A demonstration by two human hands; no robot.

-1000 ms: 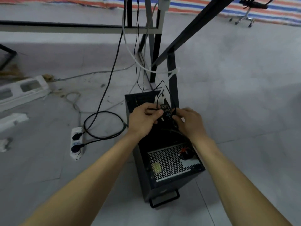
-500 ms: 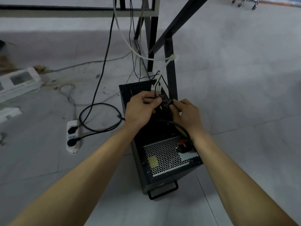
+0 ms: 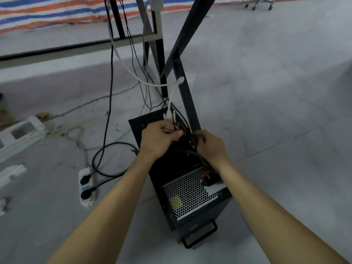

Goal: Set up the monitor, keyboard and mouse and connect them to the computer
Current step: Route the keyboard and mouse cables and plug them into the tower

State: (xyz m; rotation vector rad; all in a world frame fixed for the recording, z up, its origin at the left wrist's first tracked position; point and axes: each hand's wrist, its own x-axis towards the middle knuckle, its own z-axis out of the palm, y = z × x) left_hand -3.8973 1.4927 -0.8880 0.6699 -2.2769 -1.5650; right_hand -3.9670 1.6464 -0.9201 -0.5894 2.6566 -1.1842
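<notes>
1. There it was: the computer (image 3: 202, 223) lay on the floor (image 3: 266, 92), back panel facing up at me, its far end tucked against a black table leg (image 3: 187, 96).
2. My left hand (image 3: 160, 138) was down on the port panel, over the far half of the case. Its fingers (image 3: 178, 132) were curled, thumb and forefinger pinching the end of a thin black cable (image 3: 174, 125).
3. My right hand (image 3: 211, 147) sat just beside the left one, its fingers bent in tight against that same panel. They hid whatever was under them, so I couldn't tell what they gripped, if anything.
4. A white cable (image 3: 133, 73) came down from the table, swung past the leg and ended in a white plug (image 3: 168, 115) at the far end of the back panel.
5. A thick black cable (image 3: 200, 158) curved under my right wrist toward the near end of the case, next to the mesh grille (image 3: 190, 193).
6. Off to my left on the floor lay a white power strip (image 3: 86, 185) with two black plugs in it. A looped black cable (image 3: 122, 143) lay between it and the computer.
7. Further left there was a white foam block (image 3: 21, 132), and a striped tarp (image 3: 47, 14) ran along the far edge.
</notes>
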